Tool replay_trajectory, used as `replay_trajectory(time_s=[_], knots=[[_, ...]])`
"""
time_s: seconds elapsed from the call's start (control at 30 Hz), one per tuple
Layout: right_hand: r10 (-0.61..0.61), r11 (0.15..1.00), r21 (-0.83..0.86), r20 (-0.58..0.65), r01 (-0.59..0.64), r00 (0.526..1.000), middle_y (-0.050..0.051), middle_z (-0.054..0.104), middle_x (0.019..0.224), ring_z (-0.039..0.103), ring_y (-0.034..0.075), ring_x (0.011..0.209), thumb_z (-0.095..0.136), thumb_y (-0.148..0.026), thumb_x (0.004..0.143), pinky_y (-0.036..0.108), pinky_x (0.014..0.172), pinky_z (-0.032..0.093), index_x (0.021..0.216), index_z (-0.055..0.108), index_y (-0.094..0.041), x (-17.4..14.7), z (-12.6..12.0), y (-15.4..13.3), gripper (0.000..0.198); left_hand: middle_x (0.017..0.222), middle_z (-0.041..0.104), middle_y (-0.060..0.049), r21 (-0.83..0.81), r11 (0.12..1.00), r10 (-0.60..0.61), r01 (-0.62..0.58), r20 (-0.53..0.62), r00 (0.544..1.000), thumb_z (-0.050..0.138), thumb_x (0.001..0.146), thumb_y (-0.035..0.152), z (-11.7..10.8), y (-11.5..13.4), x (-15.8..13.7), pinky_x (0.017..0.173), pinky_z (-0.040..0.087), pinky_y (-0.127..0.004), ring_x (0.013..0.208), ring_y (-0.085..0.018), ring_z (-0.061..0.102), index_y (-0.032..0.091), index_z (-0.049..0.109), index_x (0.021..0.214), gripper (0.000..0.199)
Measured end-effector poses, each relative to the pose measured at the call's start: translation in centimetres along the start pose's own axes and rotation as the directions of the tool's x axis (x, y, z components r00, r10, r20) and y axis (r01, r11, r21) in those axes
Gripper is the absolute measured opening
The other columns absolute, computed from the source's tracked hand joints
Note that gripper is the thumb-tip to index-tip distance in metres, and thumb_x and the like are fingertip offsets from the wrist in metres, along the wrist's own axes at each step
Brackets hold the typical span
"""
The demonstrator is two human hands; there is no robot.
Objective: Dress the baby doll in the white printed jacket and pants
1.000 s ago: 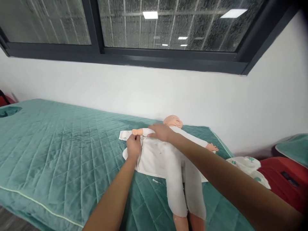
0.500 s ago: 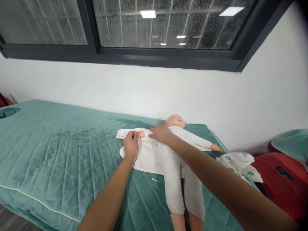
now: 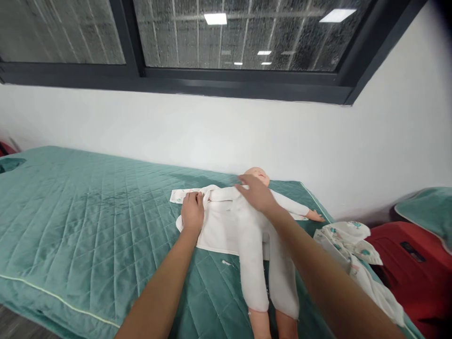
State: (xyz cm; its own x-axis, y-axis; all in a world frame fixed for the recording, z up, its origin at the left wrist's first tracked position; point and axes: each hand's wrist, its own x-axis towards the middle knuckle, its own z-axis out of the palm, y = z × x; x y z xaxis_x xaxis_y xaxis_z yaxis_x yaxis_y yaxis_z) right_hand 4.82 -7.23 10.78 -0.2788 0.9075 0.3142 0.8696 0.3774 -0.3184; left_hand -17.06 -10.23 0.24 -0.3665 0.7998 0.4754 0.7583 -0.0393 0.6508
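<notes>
A baby doll with a white cloth body lies on its back, head toward the wall, on a white baby garment. The garment's printed sleeve end sticks out to the left. My left hand is closed at that sleeve, fingers curled on the cloth beside the end of the doll's arm; the doll's hand there is hidden. My right hand is open over the doll's upper chest, thumb apart from the fingers, partly covering the head. Whether it touches the doll I cannot tell.
A green quilted mattress lies under everything, against a white wall below a dark-framed window. Crumpled printed baby clothes lie at the right edge. A red case-like object stands beyond them.
My right hand has moved from the doll's arm up and right to its upper chest, fingers lifting. The doll's hand by my left hand is now covered by cloth.
</notes>
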Motion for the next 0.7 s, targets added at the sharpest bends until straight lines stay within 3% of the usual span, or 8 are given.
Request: replay_trajectory(time_s=[0.07,0.13,0.17,0.23,0.5,0.63,0.7], knots=[[0.258,0.958,0.18,-0.203,-0.223,0.945,0.011,0.065,0.122,0.06,0.025,0.109,0.043,-0.044,0.093,0.037,0.092,0.045,0.12,0.06,-0.019,-2.0,-1.1,3.2,0.041,0.103,0.061,-0.011,0.022,0.999,-0.034,0.034,-0.014,0.999,0.042,0.097,0.035,0.2,-0.2,0.1,0.086,0.044,-0.036,0.095,-0.024,0.058,0.017,0.063,0.101,0.028],[0.515,0.854,0.26,-0.289,-0.452,0.807,0.013,0.069,0.109,0.062,0.027,0.101,0.044,-0.044,0.09,0.038,0.089,0.045,0.11,0.063,-0.016,-4.0,-1.2,6.2,0.039,0.107,0.059,-0.012,0.05,0.997,-0.053,0.054,-0.018,0.998,0.049,0.093,0.037,0.4,-0.2,0.1,0.087,0.044,-0.037,0.097,-0.025,0.058,0.017,0.063,0.105,0.027],[0.587,0.808,0.277,-0.294,-0.52,0.754,0.013,0.07,0.104,0.062,0.028,0.099,0.044,-0.043,0.088,0.038,0.088,0.045,0.106,0.064,-0.016,-4.8,-1.0,7.4,0.038,0.108,0.059,-0.013,0.072,0.996,-0.057,0.058,-0.015,0.998,0.052,0.092,0.038,0.5,-0.2,0.1,0.087,0.044,-0.038,0.099,-0.026,0.058,0.016,0.063,0.106,0.028],[0.653,0.756,0.29,-0.283,-0.587,0.702,0.014,0.071,0.098,0.062,0.028,0.097,0.045,-0.043,0.087,0.038,0.086,0.045,0.101,0.065,-0.016,-6.0,-0.3,9.1,0.037,0.109,0.058,-0.013,0.117,0.992,-0.047,0.046,0.004,0.999,0.055,0.09,0.038,0.6,-0.1,0.1,0.088,0.044,-0.039,0.102,-0.027,0.057,0.017,0.063,0.107,0.029],[0.706,0.707,0.237,-0.177,-0.667,0.685,0.016,0.07,0.095,0.063,0.031,0.095,0.043,-0.049,0.088,0.043,0.085,0.045,0.103,0.063,-0.017,-7.2,-0.1,9.8,0.041,0.101,0.064,-0.009,0.092,0.988,0.124,-0.123,-0.004,0.992,0.05,0.094,0.031,0.4,0.2,-0.2,0.088,0.044,-0.037,0.099,-0.026,0.057,0.019,0.064,0.098,0.019],[0.73,0.602,0.551,-0.086,-0.578,0.678,0.01,0.07,0.094,0.065,0.025,0.082,0.052,-0.054,0.082,0.038,0.076,0.05,0.109,0.06,-0.018,-7.3,0.0,8.9,0.045,0.106,0.067,-0.009,0.003,0.992,0.127,-0.127,0.057,0.99,0.048,0.095,0.033,0.5,0.6,-0.4,0.089,0.046,-0.034,0.102,-0.024,0.061,0.019,0.063,0.106,0.023],[0.699,0.517,0.703,-0.016,-0.489,0.715,0.009,0.069,0.101,0.066,0.023,0.084,0.057,-0.058,0.079,0.035,0.075,0.053,0.116,0.057,-0.019,-7.3,0.3,8.3,0.054,0.112,0.068,-0.01,-0.01,0.995,0.103,-0.102,0.104,0.989,0.05,0.094,0.036,0.6,1.1,-0.3,0.09,0.045,-0.034,0.106,-0.025,0.062,0.019,0.063,0.111,0.026]])
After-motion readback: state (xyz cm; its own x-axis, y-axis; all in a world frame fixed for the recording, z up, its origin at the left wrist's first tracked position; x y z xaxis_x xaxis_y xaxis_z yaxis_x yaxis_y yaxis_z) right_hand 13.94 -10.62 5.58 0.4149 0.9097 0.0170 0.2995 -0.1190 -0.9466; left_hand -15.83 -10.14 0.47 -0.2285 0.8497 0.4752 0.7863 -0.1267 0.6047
